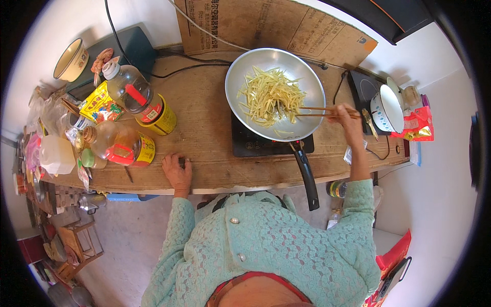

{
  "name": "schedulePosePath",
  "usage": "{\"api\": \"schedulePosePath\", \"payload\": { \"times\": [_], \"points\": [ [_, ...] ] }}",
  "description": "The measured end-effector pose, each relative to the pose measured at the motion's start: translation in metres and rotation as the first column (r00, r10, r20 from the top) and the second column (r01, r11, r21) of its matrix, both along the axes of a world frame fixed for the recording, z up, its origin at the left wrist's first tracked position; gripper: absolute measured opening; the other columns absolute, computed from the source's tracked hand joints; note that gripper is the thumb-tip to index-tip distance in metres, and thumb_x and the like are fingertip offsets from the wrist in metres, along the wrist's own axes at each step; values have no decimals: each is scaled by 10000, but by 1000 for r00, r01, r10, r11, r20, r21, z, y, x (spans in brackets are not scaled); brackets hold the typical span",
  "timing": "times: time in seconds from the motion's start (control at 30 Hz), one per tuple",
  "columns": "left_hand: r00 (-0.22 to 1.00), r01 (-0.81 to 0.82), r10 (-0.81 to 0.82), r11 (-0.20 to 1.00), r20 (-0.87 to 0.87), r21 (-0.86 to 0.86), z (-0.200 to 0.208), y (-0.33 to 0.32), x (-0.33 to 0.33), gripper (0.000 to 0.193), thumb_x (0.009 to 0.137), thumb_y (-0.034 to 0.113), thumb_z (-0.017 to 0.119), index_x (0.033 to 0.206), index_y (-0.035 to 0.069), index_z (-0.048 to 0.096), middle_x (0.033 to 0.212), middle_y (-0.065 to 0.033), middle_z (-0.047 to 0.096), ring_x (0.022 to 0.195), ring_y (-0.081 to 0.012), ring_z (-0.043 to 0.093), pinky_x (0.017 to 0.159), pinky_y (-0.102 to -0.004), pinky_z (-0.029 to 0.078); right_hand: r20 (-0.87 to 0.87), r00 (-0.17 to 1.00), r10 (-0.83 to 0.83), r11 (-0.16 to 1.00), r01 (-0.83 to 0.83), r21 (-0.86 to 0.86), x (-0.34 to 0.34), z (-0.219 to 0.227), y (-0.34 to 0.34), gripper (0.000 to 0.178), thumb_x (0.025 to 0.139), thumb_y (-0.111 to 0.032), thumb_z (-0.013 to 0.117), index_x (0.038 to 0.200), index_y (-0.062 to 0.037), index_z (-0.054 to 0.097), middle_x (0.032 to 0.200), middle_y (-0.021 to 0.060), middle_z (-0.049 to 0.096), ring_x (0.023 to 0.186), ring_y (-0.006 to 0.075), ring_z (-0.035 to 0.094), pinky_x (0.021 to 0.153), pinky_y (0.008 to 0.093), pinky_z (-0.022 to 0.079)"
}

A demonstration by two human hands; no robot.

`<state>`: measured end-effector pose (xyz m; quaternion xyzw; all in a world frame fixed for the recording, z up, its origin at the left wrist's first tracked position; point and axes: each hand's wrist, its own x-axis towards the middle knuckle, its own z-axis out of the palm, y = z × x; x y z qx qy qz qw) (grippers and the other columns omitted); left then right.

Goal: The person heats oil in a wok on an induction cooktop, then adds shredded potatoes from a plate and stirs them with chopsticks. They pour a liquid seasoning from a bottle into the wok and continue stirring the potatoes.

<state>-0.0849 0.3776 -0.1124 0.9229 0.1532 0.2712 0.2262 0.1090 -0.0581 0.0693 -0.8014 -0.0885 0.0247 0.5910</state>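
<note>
My right hand [345, 117] is closed around a pair of wooden chopsticks [318, 111]. Their tips reach into a heap of pale yellow-green shredded strips [271, 94], possibly potato, inside a silver frying pan [307, 130]. The pan sits on a black induction cooker [245, 147], its black handle [306, 179] pointing toward me past the table's front edge. My left hand [177, 171] rests on the wooden table [204, 117] near that edge. Its fingers are loosely bent, with a gap beside the thumb and nothing visible in them.
At left stand a dark sauce bottle [128, 87], an oil bottle [115, 143], a yellow tin [166, 120] and a white jug [56, 155]. A second cooktop [363, 94] and a white enamel bowl [387, 108] are at right. Cardboard [276, 28] leans behind the pan.
</note>
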Motion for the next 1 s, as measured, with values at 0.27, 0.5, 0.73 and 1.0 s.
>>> {"api": "schedulePosePath", "payload": {
  "times": [0.27, 0.5, 0.73, 1.0],
  "points": [
    [1000, -5, 5, 1000, 18, -13, -7, 6, -3, 225, 688, 124, 622, 879, 31, 548, 999, -164, 526, 938, -359, 465, 840, -431, 369, 63, 983, 171, 963, -180, 199, 0, -12, 83, 314, 913, -288, 539, 805, 5, 573, 768, 34, 549, 710, 135, 593, 678, 272, 515],
    [1000, -1, 2, 1000, 15, -13, -6, 6, -1, 210, 679, 118, 618, 859, 36, 550, 972, -159, 532, 915, -356, 467, 825, -427, 376, -11, 980, 197, 973, -194, 122, 17, -27, 70, 300, 918, -288, 526, 901, 3, 596, 803, 48, 610, 732, 139, 606, 701, 261, 500],
    [1000, -21, 22, 999, 10, -32, -3, 4, -2, 211, 677, 113, 628, 860, 34, 558, 997, -152, 538, 928, -349, 474, 827, -424, 381, 18, 999, -38, 991, 35, 129, 13, 14, 5, 292, 913, -292, 521, 840, -17, 587, 803, 57, 585, 720, 163, 607, 659, 293, 525],
    [1000, -26, 26, 999, 6, -19, -1, 2, 0, 204, 676, 106, 630, 856, 40, 561, 986, -151, 535, 926, -348, 475, 826, -417, 380, 97, 994, -53, 973, 29, 228, 23, -34, 43, 335, 919, -312, 519, 775, -11, 545, 776, 43, 543, 705, 148, 600, 637, 279, 537]
  ]
}}
